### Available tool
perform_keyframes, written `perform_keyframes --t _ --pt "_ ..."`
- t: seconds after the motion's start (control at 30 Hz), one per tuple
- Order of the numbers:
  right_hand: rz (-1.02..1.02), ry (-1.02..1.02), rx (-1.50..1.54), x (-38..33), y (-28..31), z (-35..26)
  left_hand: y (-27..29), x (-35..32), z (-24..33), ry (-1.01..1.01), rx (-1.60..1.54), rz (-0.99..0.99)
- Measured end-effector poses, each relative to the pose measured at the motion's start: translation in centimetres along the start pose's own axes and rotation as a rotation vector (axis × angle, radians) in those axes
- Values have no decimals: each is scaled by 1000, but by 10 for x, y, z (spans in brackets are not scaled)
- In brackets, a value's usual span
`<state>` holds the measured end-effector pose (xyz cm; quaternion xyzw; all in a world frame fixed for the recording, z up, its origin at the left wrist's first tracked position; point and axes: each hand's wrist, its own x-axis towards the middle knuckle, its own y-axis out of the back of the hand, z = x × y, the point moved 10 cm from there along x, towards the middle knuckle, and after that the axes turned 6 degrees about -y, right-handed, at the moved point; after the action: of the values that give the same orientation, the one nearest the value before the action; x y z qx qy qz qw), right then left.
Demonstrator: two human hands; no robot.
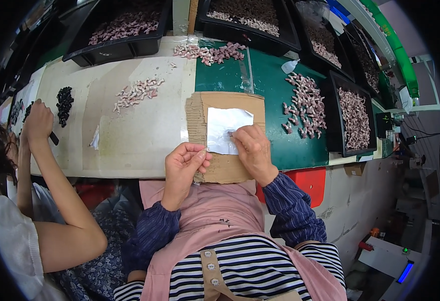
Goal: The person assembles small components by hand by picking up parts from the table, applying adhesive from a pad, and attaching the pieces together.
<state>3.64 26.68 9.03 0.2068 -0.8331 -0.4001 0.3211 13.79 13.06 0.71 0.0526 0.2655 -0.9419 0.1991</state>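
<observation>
My left hand (185, 168) is closed in a pinch at the lower left edge of a white sheet of paper (227, 118). A tiny pale bit shows at its fingertips, too small to name. Over the sheet's right side, my right hand (252, 149) has its thumb and forefinger pressed together. A small dark speck shows at their tips; its kind cannot be made out. Beneath the paper lies a piece of corrugated cardboard (230, 169), its left side torn to the ridges. Small pink-and-white knobbly pieces (138, 93) lie loose to the left, and mauve-and-white ones (305, 105) to the right.
Black bins (122, 50) of similar pieces line the back; another bin (351, 120) stands at the right. More pieces (210, 52) lie at the table's far side. At left, a co-worker's hand (38, 120) is near small black pieces (64, 105). A red stool (308, 185) is under the table.
</observation>
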Motion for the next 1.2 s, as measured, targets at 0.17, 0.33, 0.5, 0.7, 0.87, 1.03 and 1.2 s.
perform_keyframes --t 0.17,0.33,0.5,0.7,0.87,1.03,1.2 --pt "-59 -59 -19 -2 -3 5 -3 1 3 -86 108 2" --pt "-44 -388 490 -11 1 3 -4 0 10 -170 191 31" --pt "2 -430 775 -19 -6 -9 -7 -3 12 -227 253 33" --pt "-25 -326 688 -15 -6 -17 -11 -6 21 -296 321 27" --pt "-42 -363 771 -22 -14 -19 -16 -14 40 -487 537 53" --pt "7 -485 937 -35 -27 -15 -28 -21 55 -664 623 90" --pt "-10 -470 908 -29 -32 -17 -27 -17 57 -641 658 101"
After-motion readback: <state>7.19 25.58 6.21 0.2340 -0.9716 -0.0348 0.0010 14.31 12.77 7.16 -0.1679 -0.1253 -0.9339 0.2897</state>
